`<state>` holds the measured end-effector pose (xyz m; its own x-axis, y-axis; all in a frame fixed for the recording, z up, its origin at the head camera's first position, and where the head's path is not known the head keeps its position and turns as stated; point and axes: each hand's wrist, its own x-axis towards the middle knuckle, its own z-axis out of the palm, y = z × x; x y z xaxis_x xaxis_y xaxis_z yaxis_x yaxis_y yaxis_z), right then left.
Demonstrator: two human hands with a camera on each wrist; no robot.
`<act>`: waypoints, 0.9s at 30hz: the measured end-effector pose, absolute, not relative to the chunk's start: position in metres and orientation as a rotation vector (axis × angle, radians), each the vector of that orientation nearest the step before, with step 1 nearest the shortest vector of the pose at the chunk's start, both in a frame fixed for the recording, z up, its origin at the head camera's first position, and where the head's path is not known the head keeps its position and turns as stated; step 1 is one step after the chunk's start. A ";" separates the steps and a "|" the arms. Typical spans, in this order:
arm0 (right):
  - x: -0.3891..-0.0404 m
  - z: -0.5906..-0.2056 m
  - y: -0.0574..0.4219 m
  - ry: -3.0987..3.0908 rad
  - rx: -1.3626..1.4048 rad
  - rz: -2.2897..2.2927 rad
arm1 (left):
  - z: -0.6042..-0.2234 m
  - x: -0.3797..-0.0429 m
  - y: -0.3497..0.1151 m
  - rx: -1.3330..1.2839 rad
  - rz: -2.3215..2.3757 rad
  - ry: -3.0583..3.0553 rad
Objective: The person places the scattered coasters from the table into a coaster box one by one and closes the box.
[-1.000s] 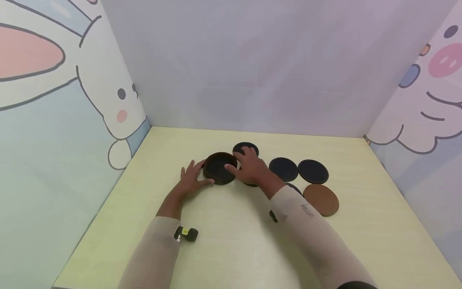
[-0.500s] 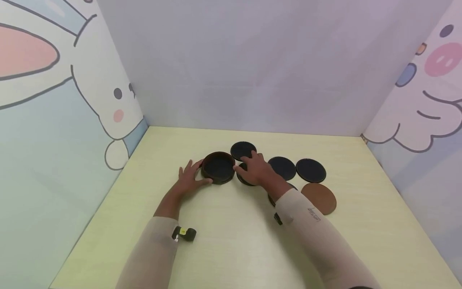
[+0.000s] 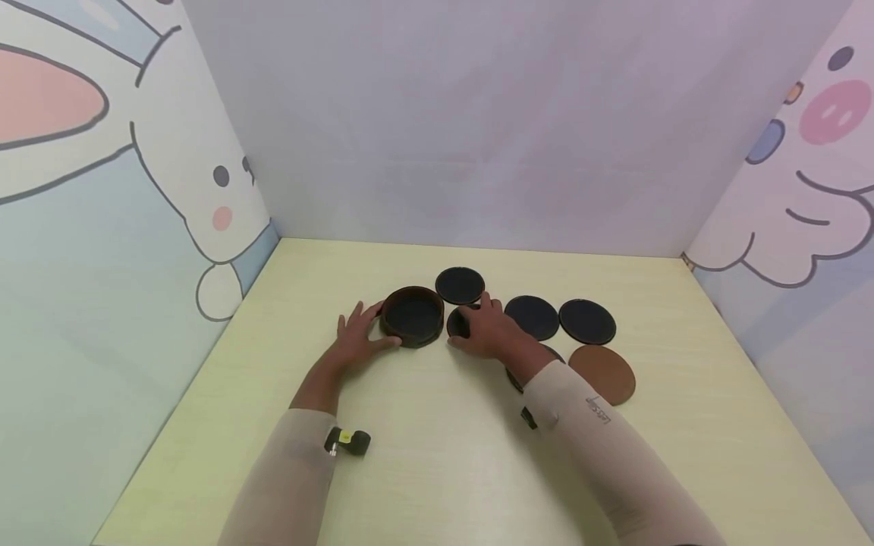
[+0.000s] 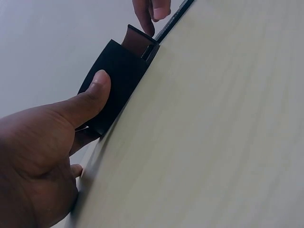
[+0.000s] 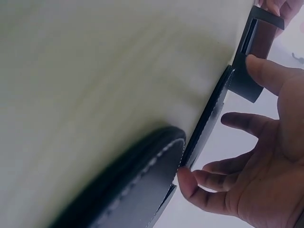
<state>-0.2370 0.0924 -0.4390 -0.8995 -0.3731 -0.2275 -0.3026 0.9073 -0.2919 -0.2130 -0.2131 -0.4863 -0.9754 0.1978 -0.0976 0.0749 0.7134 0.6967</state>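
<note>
My left hand [image 3: 355, 341] grips the left side of a round, dark coaster holder [image 3: 413, 317], which has low walls and a brown inside. In the left wrist view the thumb presses flat on the dark outer wall [image 4: 114, 85]. Just right of the holder lies a black round coaster [image 3: 457, 324], partly hidden under my right hand [image 3: 486, 330]. That hand spreads over the coaster, thumb at its near edge and fingers toward its far edge. In the right wrist view the fingers are apart and relaxed, close over stitched black coasters [image 5: 204, 128].
Another black coaster [image 3: 460, 286] lies behind, close to the holder. To the right are two black coasters, one mid [image 3: 532, 317] and one farther right [image 3: 587, 321], plus a brown one [image 3: 602, 374]. The right forearm partly covers another black coaster [image 3: 551, 352]. Printed walls surround the pale table [image 3: 423, 455].
My right hand has moved from the holder's right rim rightward and slightly nearer, over the adjacent black coaster. The left hand stays on the holder. The view has shifted slightly.
</note>
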 end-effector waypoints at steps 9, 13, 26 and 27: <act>-0.236 -0.442 0.090 2.785 -0.489 -0.282 | -0.488 -0.212 -0.213 0.229 1.107 2.759; -0.236 -0.442 0.090 2.780 -0.487 -0.263 | -0.490 -0.213 -0.214 0.236 1.097 2.768; -0.240 -0.440 0.091 2.780 -0.503 -0.274 | -0.490 -0.214 -0.214 0.236 1.095 2.767; -0.240 -0.440 0.091 2.788 -0.508 -0.277 | -0.490 -0.214 -0.214 0.239 1.094 2.769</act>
